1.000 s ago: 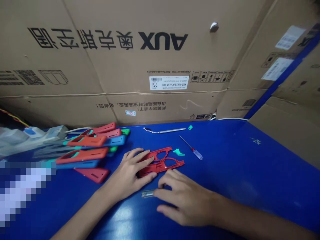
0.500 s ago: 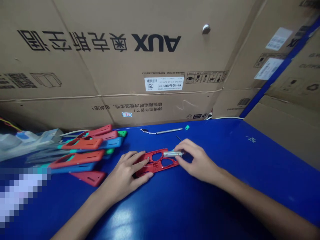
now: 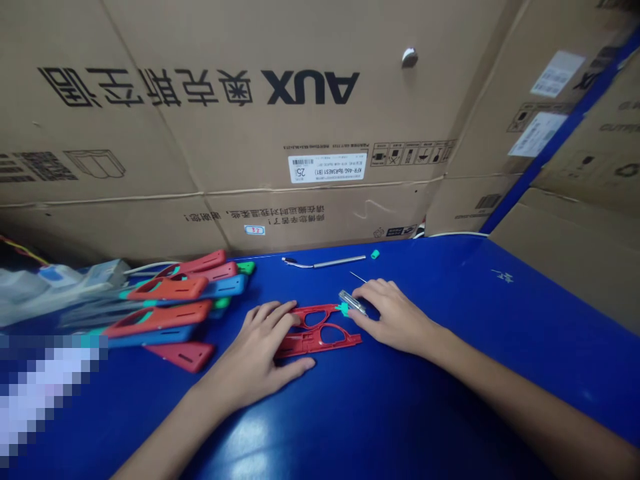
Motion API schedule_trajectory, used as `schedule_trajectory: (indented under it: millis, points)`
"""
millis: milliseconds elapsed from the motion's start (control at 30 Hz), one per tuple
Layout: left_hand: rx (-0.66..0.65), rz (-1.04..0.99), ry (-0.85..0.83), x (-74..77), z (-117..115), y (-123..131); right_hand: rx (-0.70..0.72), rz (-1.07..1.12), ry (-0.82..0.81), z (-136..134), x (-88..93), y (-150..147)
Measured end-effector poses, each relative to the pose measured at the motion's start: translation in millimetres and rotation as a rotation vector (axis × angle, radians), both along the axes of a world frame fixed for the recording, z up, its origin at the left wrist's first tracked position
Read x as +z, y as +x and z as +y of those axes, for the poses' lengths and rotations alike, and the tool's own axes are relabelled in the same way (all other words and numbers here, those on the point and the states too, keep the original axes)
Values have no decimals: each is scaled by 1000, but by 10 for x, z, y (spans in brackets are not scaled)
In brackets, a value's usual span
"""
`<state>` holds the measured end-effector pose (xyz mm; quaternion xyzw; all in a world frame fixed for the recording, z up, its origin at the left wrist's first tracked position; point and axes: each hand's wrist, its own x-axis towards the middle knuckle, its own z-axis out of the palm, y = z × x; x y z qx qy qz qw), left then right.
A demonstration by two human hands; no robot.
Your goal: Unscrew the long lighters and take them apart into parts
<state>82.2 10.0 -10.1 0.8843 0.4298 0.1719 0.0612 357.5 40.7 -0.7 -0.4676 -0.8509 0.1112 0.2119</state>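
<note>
My left hand (image 3: 265, 343) lies with its fingers spread over the left ends of two red plastic shell halves, the upper half (image 3: 300, 315) and the lower half (image 3: 330, 345). Both have an oval opening and rest side by side on the blue table. My right hand (image 3: 395, 317) is closed on a clear-and-silver part (image 3: 353, 302), held tilted by the shells' right end. A teal piece (image 3: 343, 309) shows at the part's near-left side; whether it is attached I cannot tell. A thin metal pin (image 3: 358, 276) sticks out beyond my right fingers, its other end hidden.
Several red, blue and green handled tools (image 3: 170, 290) are piled at the left by a power strip (image 3: 107, 277). A silver rod with wires (image 3: 340, 262) and a small teal cap (image 3: 375, 254) lie behind my hands. A large cardboard box (image 3: 250, 133) stands along the back.
The silver part has turned from nearly level over the shells to a slant at their right end. The shell halves now sit further apart, and my left fingers have shifted across them.
</note>
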Motion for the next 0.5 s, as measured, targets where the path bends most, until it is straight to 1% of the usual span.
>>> schedule_trajectory:
  millis: [300,500]
  points:
    - [-35,68,13,30,-19,64,76,-65,-27,-7,-22,-45]
    - [-49,83,-31,100,-55,74,89,-50,-47,-6,-22,-18]
